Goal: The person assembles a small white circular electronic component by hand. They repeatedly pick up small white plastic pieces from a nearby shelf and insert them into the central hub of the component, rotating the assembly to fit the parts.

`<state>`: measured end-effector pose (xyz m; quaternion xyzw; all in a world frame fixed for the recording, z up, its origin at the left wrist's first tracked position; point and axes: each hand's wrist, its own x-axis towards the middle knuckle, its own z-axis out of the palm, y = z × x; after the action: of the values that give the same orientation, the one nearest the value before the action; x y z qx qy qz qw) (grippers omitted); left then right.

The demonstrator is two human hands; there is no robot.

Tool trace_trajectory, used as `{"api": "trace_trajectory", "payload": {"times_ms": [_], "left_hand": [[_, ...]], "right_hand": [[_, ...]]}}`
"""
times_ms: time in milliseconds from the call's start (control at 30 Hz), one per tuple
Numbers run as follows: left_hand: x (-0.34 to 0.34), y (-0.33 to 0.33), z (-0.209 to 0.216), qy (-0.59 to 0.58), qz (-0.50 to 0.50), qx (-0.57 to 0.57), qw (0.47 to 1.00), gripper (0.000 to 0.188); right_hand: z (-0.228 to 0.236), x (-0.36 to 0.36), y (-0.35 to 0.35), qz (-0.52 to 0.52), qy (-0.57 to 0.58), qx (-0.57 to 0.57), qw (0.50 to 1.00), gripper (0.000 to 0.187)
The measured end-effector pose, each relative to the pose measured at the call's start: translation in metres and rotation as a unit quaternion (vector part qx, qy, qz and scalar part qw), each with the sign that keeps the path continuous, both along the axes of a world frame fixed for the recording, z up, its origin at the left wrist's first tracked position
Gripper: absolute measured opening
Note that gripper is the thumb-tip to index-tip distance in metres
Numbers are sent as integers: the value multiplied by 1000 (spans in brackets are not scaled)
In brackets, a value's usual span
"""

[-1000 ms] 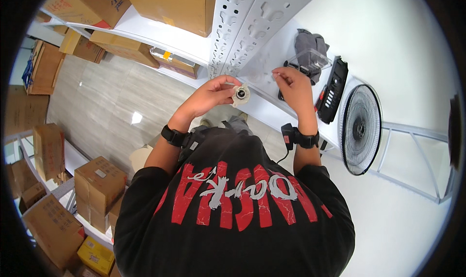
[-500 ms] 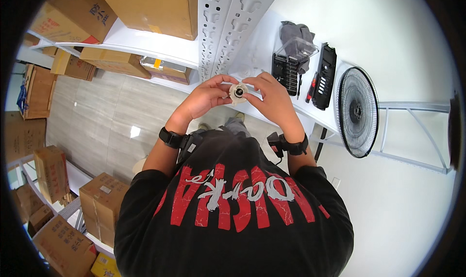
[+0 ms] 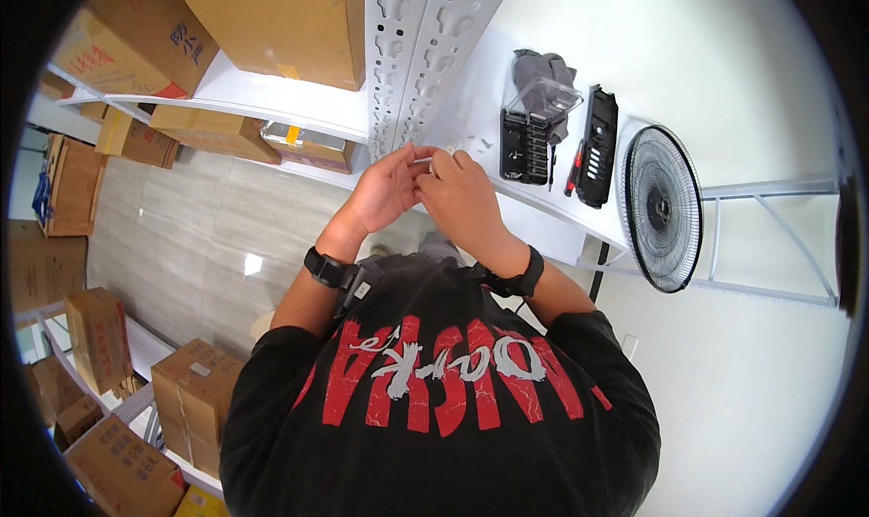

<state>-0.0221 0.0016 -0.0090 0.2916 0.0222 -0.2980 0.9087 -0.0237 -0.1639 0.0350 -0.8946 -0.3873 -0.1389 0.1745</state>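
My left hand and my right hand meet in front of the white shelf top. Their fingers close together around the round cream plastic part, which they now cover almost wholly. The back of my right hand is turned up, with its fingers curled over the left fingertips. My left palm is partly turned toward the right hand, its fingers bent. Just beyond the fingertips lie a few small screws on the white surface. What the fingertips do to the part is hidden.
Right of my hands are a black bit case with raised clear lid, a grey cloth, a red-and-black screwdriver and a black slotted panel. A round fan grille stands farther right. A perforated metal post rises ahead; cardboard boxes fill shelves leftward.
My right hand has turned over and swung left against the left fingers, covering the cream part that showed between both hands. My left hand has shifted slightly right.
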Motion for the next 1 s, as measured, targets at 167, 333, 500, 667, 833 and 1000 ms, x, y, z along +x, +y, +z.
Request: {"api": "trace_trajectory", "payload": {"times_ms": [167, 333, 500, 667, 833, 1000], "left_hand": [[0, -2, -2, -4, 5, 22, 1000, 50], [-3, -4, -5, 0, 17, 40, 999, 46], [-2, -4, -10, 8, 23, 37, 999, 44], [2, -6, -4, -5, 43, 55, 998, 43], [5, -7, 0, -31, 84, 78, 993, 34], [7, -7, 6, -66, 80, 125, 987, 33]], "right_hand": [[-1, 1, 3, -22, 26, -20, 999, 9], [-7, 3, 2, 5, 32, 6, 999, 8], [1, 8, -2, 18, 27, -11, 999, 9], [-6, 11, -3, 33, 16, -9, 999, 13], [17, 26, -15, 48, 158, 194, 967, 10], [20, 65, -60, -65, 480, 398, 779, 12]]}}
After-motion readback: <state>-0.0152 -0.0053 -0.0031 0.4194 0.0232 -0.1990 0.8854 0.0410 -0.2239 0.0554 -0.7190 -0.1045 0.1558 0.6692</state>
